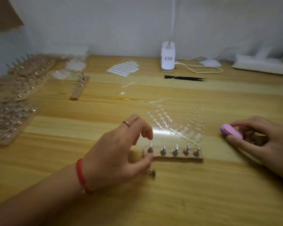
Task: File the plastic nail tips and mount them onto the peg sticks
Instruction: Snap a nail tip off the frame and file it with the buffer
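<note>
Left grip [119,152] loosely curled, right grip [258,134] pinching.

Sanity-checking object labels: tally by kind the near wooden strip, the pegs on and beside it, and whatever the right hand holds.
Wooden strip: 1
Standing pegs in it: 5
Loose peg in front: 1
Pink file in right hand: 1
Total: 8

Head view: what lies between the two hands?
The head view shows the wooden peg block at the left hand, clear nail-tip frames behind it, then bare table to the right hand holding the pink file.
</note>
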